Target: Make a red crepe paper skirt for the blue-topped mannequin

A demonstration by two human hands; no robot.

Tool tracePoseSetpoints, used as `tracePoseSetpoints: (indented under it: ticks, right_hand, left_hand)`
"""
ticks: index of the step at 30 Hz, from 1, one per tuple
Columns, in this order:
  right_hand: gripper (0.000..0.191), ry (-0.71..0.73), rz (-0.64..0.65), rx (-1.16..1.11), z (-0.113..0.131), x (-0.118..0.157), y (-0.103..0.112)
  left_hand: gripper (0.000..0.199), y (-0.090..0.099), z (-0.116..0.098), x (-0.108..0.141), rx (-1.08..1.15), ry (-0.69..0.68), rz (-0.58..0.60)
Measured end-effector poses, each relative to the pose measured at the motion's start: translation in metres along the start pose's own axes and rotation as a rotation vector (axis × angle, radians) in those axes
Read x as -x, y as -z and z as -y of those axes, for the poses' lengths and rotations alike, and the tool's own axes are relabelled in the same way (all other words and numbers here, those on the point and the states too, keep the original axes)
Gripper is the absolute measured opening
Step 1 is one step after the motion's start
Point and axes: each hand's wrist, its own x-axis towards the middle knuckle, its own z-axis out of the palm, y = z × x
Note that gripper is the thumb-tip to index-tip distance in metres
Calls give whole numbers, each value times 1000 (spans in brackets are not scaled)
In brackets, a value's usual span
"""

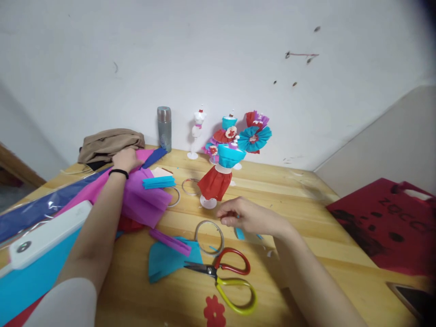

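My left hand (126, 161), a black band at its wrist, reaches over the pink crepe paper (89, 194) at the far left; its fingers look curled onto the sheet, their tips hidden. Loosely closed, my right hand (241, 214) hovers at or rests on the table, with nothing visible in it. Just beyond stands a small mannequin (215, 181) in a blue crepe top and red skirt. A tape roll (209, 238) lies to the hand's left. Nearer me, scissors (211, 271) with red and yellow handles lie open, blades over blue crepe paper (165, 260). Purple crepe paper (145, 200) lies below my left hand.
Along the wall stand a flask (164, 129), a bare white mannequin (198, 129) and dressed ones with a blue paper rosette (254, 138). A white glue gun (49, 238) lies left, a red paper flower (214, 311) in front, a red bag (384, 222) right. Brown cloth (109, 143) sits back left.
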Motion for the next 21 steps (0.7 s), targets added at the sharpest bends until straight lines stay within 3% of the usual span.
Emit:
tracePoseSetpoints:
  ticks: [3,6,10,16,21]
  right_hand:
    - [16,5,-10,5,0,0,0]
    - [17,5,-19,10,-1,0,0]
    - [16,-10,-39,15,-5,0,-2]
    - [17,-23,-35,-1,-10,0,-4]
    - [17,-36,-43,-10,-8,2,0]
  left_hand:
    - [43,-18,-10,1,-55,15,89]
    - [42,-25,-8,1,-88,23,92]
    - [48,-24,-3,1,-125,32,78]
    - [39,-23,-5,0,-151,-47,86]
    - [38,-16,0,-1,-102,-4,58]
